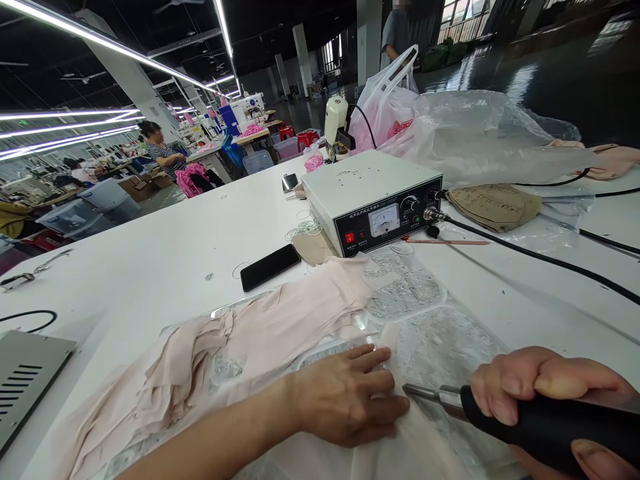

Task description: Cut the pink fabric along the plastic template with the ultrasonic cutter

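Note:
My left hand [350, 395] lies flat with its fingers stretched out, pressing a pale pink strip of thin fabric [425, 437] onto a clear patterned sheet [435, 347]. My right hand [545, 383] is wrapped round the black handle of a handheld ultrasonic cutter [560, 427]. The cutter's narrow metal tip points left and is at the fabric strip, just beside my left fingertips. Whether it touches the cloth, I cannot tell. A loose stack of pale pink fabric pieces [300, 303] lies beyond my left forearm.
A white control box [370, 190] with a meter stands at the back, a black cable [540, 253] running from it. Near it are a phone [270, 268], brown pattern pieces [495, 207], plastic bags [480, 133] and a small cream machine [337, 127]. A grey vented box [33, 380] sits left.

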Motion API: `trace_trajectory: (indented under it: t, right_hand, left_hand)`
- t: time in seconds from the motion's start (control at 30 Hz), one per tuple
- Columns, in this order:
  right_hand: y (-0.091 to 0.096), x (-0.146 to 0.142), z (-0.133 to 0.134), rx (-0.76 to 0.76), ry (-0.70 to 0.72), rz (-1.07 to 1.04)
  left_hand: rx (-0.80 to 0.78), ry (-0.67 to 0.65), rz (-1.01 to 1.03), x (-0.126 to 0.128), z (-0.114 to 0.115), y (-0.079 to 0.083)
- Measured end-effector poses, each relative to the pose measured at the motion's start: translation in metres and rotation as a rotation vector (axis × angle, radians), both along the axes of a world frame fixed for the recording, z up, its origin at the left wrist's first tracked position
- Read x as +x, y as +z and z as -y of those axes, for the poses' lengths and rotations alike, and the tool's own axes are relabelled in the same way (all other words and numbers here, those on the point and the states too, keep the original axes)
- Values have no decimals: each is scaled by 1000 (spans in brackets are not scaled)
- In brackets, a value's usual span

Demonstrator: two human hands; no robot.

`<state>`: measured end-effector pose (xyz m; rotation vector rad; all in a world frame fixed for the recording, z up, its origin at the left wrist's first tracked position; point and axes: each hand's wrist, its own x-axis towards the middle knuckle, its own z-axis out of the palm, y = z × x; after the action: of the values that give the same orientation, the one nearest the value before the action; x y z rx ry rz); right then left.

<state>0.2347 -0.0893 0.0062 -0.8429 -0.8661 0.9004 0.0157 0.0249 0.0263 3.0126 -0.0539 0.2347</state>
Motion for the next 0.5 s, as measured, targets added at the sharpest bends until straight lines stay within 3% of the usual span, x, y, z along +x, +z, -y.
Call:
trace_trajectory:
  t: [0.5]
  right_hand:
    - [2,-4,-7,24,-35,-14]
  left_hand:
    - [-19,20,-34,0,0,1]
